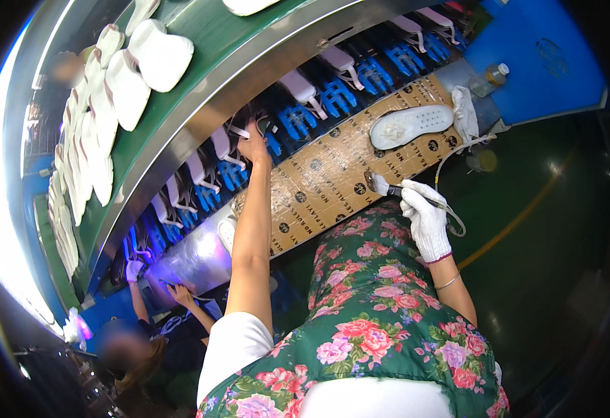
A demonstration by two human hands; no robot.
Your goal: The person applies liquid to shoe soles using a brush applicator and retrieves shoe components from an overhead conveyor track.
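Note:
My bare left hand (pixel 252 148) reaches across the board to the row of blue clamps, its fingers closed at a pale strap (pixel 238 131). What they grip is partly hidden in the dark gap. My right hand (pixel 422 212), in a white knit glove, is closed round the handle of a brush (pixel 379 184). Its brown-stained bristles point left, over the near edge of the taped brown board (pixel 333 174). A thin grey tube (pixel 462 221) loops beside that hand. Farther up the board lies a white shoe sole (pixel 411 127), with a pale crumpled patch on its left end.
Blue clamps (pixel 338 97) with pale pink strapped pieces (pixel 298 85) line the far side. Beyond a metal rail, white shoe parts (pixel 160 56) lie on a green belt (pixel 207 35). A bottle (pixel 489 79) and white cloth (pixel 464 115) stand at right. Another person's hands (pixel 179 294) work at lower left.

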